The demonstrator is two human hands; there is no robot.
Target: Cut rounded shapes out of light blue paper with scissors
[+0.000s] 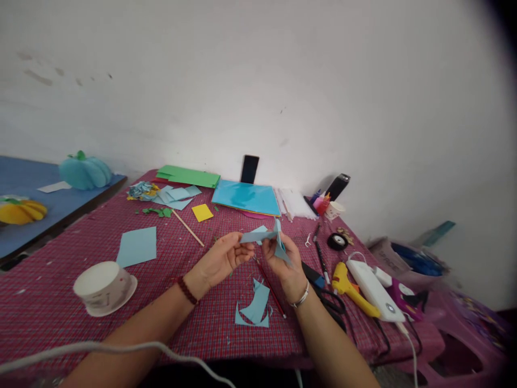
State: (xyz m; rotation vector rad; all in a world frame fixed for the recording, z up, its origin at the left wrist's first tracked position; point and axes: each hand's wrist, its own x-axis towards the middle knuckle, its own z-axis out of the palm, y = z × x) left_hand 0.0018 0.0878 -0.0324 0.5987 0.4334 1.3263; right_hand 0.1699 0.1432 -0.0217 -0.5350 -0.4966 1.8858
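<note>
Left grip [222,260] and right grip [289,272] pinched blue paper [256,236] above the counter [97,240], apparently to steady its folded shape.

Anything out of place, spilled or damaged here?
Nothing looks spilled. A white cable looks odd, crossing in front of the left forearm, where it might snag. Ragged blue offcuts litter the cloth, and smudges stain the wall.
</note>
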